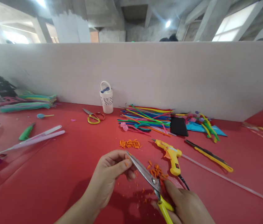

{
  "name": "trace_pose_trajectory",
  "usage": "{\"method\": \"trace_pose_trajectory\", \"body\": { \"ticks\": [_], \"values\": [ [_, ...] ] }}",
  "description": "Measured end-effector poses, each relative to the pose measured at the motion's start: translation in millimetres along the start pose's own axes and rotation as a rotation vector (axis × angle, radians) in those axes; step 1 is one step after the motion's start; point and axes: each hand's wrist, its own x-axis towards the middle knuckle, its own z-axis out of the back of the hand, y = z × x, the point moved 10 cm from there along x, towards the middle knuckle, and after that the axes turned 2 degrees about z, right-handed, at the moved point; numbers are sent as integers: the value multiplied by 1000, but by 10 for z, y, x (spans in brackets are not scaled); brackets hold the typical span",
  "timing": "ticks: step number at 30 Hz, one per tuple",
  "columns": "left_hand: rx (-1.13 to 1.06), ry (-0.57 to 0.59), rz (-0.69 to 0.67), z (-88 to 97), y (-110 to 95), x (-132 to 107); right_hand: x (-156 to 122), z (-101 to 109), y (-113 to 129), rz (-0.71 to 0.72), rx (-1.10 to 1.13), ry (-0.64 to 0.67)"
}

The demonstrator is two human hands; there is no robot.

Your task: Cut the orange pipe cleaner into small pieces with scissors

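Observation:
My right hand (185, 199) is wrapped round the yellow handle of a pair of scissors (145, 172), whose blades point up and left. At the blade tips, my left hand (113, 169) pinches a small orange piece (129, 155), mostly hidden by the fingers. Beyond my left hand lies a pile of short orange pieces (130, 143). A second heap of orange pieces (158, 171) sits beside the scissors, partly behind the blades. Tiny orange scraps (143, 194) are scattered on the red table below the blades.
A yellow glue gun (171, 155) with a long clear glue stick lies to the right, near a yellow-and-black cutter (210, 157). Behind are colourful pipe cleaners (145, 118), a black phone (179, 126), a white cup (107, 101) and more scissors (94, 117). A white partition (145, 74) closes the back.

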Motion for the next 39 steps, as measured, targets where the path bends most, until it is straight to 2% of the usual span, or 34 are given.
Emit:
{"method": "trace_pose_trajectory", "body": {
  "ticks": [3,7,11,14,16,19,23,27,35,39],
  "values": [
    [-9,1,16,7,19,11,26,-21,-73,-94,108,42],
    [-30,104,124,-115,202,-3,54,-35,-69,-233,494,123],
    [-62,234,273,-320,483,-93,57,45,-2,-331,861,77],
    [-48,285,364,-422,647,-171,4,-15,-19,-445,1086,62],
    [-23,319,414,-467,722,-214,-28,-69,-36,-489,1183,58],
    [8,353,452,-493,774,-245,-34,-123,-27,-470,1283,77],
    [47,377,502,-483,834,-263,-13,-161,21,-428,1344,147],
    [105,383,509,-473,881,-257,-4,-178,53,-455,1288,214],
    [356,195,269,-339,758,-127,28,-18,-53,-502,1069,3],
    [422,208,220,-345,777,-155,16,-24,-50,-475,1022,-39]
  ]
}}
